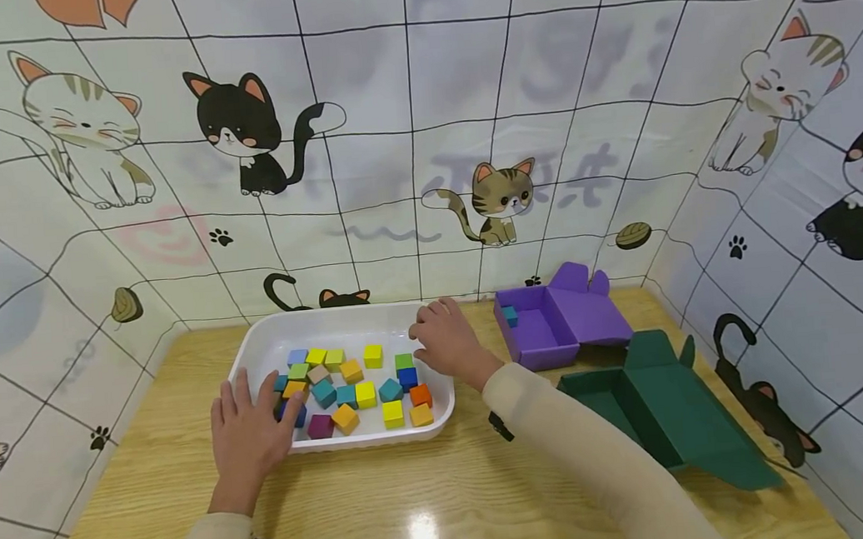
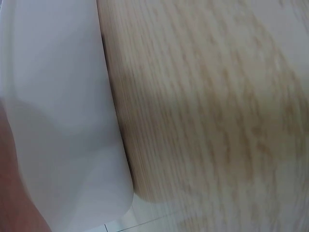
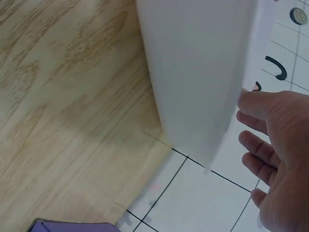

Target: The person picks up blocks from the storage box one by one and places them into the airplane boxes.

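Note:
A white tray [image 1: 397, 312] on the wooden table holds several small coloured cubes, among them a yellow cube [image 1: 373, 356], a dark blue cube [image 1: 407, 378] and a purple cube [image 1: 321, 427]. Over the tray's left side my left hand [image 1: 250, 428] lies with fingers spread, its thumb beside the blue cubes at that end. My right hand [image 1: 447, 339] is at the tray's right rim, loosely bent and holding no cube. In the right wrist view, that hand's thumb [image 3: 256, 104] overlaps the rim of the tray [image 3: 203, 63], and the other fingers hang apart from it.
Right of the tray stands an open purple box [image 1: 539, 358] with a teal cube [image 1: 510, 316] inside. An open green box [image 1: 681, 394] lies nearer, partly behind my right sleeve. A white wall covering with cat drawings [image 1: 502, 202] rises behind the table [image 1: 373, 507].

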Demonstrator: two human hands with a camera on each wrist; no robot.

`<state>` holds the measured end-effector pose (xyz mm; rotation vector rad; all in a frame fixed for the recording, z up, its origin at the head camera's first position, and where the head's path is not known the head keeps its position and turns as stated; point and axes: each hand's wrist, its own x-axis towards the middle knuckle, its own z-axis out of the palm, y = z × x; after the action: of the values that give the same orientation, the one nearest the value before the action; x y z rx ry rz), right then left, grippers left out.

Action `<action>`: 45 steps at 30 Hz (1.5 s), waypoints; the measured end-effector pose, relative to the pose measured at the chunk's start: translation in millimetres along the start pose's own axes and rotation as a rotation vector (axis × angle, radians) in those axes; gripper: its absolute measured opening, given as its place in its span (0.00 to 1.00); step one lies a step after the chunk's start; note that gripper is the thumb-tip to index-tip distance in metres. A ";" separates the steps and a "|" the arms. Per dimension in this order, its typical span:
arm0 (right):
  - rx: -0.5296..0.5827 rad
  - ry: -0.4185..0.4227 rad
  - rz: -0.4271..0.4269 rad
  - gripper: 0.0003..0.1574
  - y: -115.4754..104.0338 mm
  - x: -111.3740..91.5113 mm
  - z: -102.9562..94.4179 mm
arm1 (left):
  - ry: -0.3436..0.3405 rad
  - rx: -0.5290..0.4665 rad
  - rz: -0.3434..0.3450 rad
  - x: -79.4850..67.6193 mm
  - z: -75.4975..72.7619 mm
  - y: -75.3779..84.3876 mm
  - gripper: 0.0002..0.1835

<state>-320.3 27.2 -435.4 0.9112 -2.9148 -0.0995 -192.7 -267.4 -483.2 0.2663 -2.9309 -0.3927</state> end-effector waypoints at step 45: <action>0.006 -0.111 0.017 0.19 -21.0 19.4 27.0 | 0.023 0.016 -0.005 -0.3 1.5 -1.7 0.38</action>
<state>-327.0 -0.1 -462.9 0.9104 -3.0252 -0.1456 -192.4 -268.6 -485.2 0.2788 -2.9127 -0.3648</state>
